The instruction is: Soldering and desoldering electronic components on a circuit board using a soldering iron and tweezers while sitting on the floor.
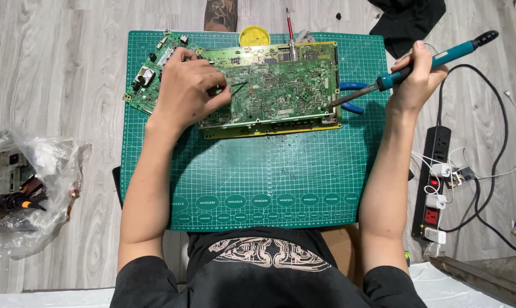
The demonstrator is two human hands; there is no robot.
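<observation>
With the right hand [416,77] clamped on the soldering iron [418,64] and left hand [190,90] pinching tweezers [238,87] (fingers together), a slip could likely scorch the circuit board [281,91].

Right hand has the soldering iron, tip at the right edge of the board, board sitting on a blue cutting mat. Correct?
Not quite: the head view shows the cutting mat is green, not blue. The rest holds: the right hand grips the soldering iron, tip at the right edge of the board.

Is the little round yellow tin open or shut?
Open: the yellow tin shows its inside, with no lid on top.
</observation>
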